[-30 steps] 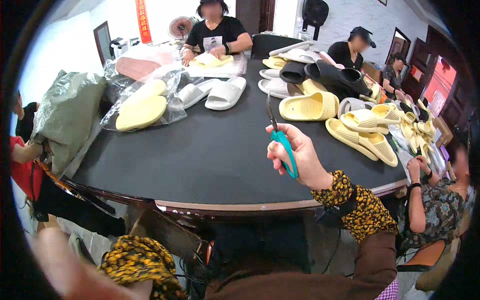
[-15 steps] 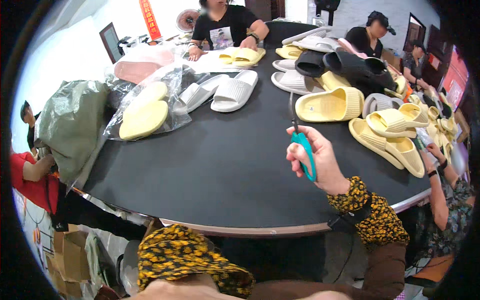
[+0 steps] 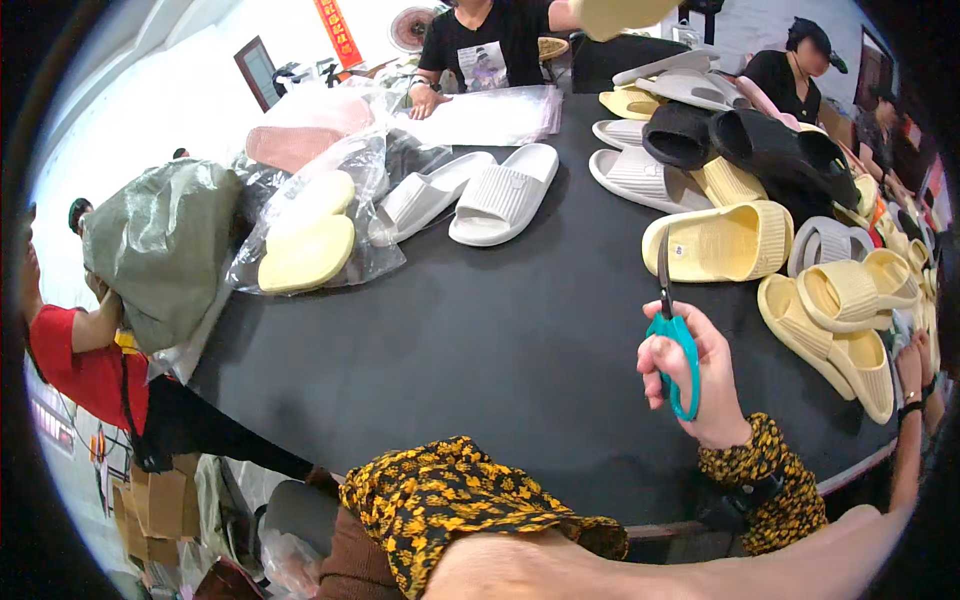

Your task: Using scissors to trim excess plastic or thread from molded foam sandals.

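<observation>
My right hand (image 3: pixel 715 380) is closed around a pair of scissors (image 3: pixel 692 372) with teal handles and dark blades. The blades point away from me, and their tip overlaps the toe-less end of a yellow slipper (image 3: pixel 715 243). Along the lower edge runs the bare skin of my left arm (image 3: pixel 600 565), very close, below a black and yellow floral sleeve (image 3: pixel 450 495); its fingers do not show. More yellow slippers (image 3: pixel 840 330) lie right of the scissors. Across the table, a pair of grey slippers (image 3: pixel 505 195) lies beside a clear bag holding yellow slippers (image 3: pixel 310 240).
Black slippers (image 3: pixel 770 145) top the pile at right. Pink slippers (image 3: pixel 290 148) and a grey-green bag (image 3: pixel 165 250) are at left. A person (image 3: pixel 490 50) faces me behind clear plastic sheets (image 3: pixel 490 115). Others stand at both sides, around the black table (image 3: pixel 440 350).
The whole view has shifted, and my left arm fills more of the lower edge. The scissors stay in my right hand. The person opposite has raised yellow slippers off the plastic sheets.
</observation>
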Tool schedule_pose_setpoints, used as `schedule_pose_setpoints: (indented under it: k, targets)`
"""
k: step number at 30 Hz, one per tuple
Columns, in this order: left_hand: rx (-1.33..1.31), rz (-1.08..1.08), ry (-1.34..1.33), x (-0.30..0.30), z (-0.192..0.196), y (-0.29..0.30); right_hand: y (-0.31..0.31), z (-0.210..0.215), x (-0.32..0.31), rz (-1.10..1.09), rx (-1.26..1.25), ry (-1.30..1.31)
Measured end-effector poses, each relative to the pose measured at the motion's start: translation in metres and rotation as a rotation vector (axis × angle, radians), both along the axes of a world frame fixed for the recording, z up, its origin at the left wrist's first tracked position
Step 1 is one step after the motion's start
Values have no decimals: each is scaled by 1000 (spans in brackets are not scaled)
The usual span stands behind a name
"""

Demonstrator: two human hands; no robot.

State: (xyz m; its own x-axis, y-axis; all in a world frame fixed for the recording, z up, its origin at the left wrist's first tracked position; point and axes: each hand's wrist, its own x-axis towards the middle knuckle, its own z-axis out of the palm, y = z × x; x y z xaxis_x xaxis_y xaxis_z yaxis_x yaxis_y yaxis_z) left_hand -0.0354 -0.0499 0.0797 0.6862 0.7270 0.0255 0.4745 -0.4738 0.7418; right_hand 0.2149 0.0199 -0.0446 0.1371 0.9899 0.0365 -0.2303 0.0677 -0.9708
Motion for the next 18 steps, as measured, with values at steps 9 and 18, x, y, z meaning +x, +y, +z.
schedule_pose_setpoints:
  k: [9,18]
  targets:
    - [-33,-155,-89,25,-9,15,-4,2,-5,93,-58,-45]
    - [-112,-518,-343,65,-23,8,-3,-6,-6,65,-44,-29]
